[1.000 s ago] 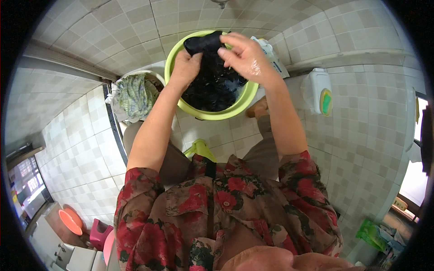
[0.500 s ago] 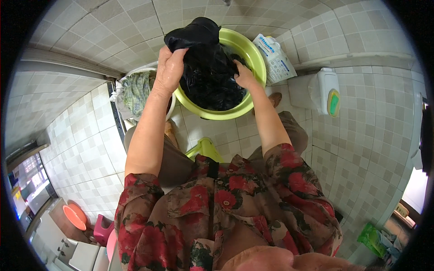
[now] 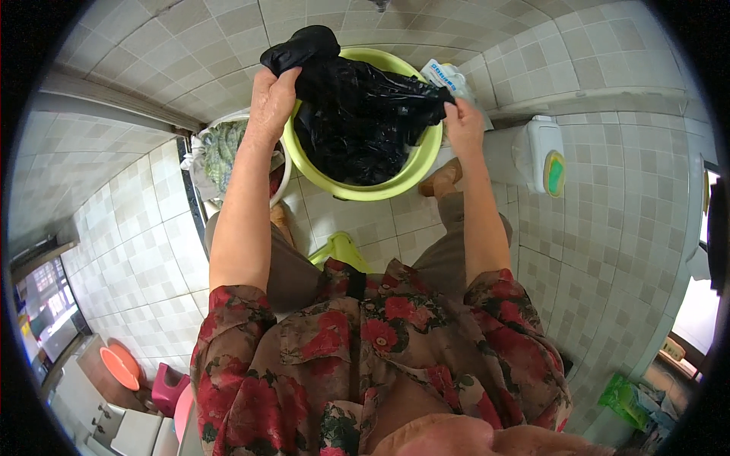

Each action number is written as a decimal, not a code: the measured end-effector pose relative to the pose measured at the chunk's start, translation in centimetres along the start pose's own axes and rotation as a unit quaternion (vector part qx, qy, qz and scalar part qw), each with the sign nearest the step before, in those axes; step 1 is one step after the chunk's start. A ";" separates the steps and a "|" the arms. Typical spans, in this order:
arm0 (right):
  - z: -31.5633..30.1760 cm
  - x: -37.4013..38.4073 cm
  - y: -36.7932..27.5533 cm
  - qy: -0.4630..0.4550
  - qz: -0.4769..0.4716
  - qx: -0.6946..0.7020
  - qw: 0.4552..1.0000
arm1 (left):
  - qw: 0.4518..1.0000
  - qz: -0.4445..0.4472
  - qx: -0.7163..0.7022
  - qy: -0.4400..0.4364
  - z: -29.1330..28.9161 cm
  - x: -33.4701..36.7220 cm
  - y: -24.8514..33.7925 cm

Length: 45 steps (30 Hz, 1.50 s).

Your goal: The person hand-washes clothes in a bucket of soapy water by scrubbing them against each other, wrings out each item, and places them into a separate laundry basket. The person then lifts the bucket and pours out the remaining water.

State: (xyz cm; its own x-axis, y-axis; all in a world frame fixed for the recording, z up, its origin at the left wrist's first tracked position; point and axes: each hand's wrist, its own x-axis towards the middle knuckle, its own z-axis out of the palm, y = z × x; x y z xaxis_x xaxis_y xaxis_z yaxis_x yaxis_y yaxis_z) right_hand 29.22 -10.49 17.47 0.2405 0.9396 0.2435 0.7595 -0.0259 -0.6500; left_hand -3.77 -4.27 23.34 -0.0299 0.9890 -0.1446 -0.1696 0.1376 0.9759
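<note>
A wet black garment (image 3: 357, 95) lies partly in a yellow-green basin (image 3: 426, 163) on the tiled floor, its upper part lifted and stretched sideways between my hands. My left hand (image 3: 274, 102) is closed on the cloth at the basin's left rim, with a bunched end hanging over above the fingers. My right hand (image 3: 463, 125) pinches another edge of the garment just beyond the right rim. The rest of the cloth is heaped dark and shiny inside the basin. What kind of garment it is, I cannot make out.
Left of the basin stands a white bucket (image 3: 286, 171) of patterned cloth. A white detergent bag (image 3: 447, 76) is behind my right hand, against the wall. A whitish bin (image 3: 544, 144) with a green-yellow sponge stands farther right. A yellow-green stool (image 3: 346, 251) is between my legs.
My right hand has come up out of the basin and moved right, now gripping an edge of the garment. My left hand has shifted slightly left. The cloth is spread wider between them.
</note>
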 end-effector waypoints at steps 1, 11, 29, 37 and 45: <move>-1.1 0.4 -2.2 0.043 -0.014 -0.018 0.999 | 0.999 0.000 0.036 -0.009 -0.5 0.3 -0.3; -7.6 3.8 -12.2 0.134 0.057 0.177 0.973 | 0.992 0.054 0.064 -0.099 -1.0 1.1 -0.7; -4.3 4.0 -6.9 -0.126 0.352 0.667 0.644 | 0.789 0.146 0.597 -0.001 -0.5 0.9 -3.3; -6.2 3.1 -13.0 -0.074 0.311 0.685 0.655 | 0.839 0.075 0.415 -0.343 4.1 -1.6 -9.5; -6.8 0.8 -15.2 -0.193 0.259 0.536 0.780 | 0.922 0.000 0.252 -0.294 6.0 -1.0 -9.0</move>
State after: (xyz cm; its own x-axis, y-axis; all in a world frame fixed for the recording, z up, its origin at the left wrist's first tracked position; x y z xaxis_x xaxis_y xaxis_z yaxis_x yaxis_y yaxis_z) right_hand 22.03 -11.63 32.42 -0.0097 0.9357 -0.3526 -0.3706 -0.3309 -0.8679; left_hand 3.68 -6.16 15.67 0.5345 0.8268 -0.1754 0.3134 -0.0012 0.9496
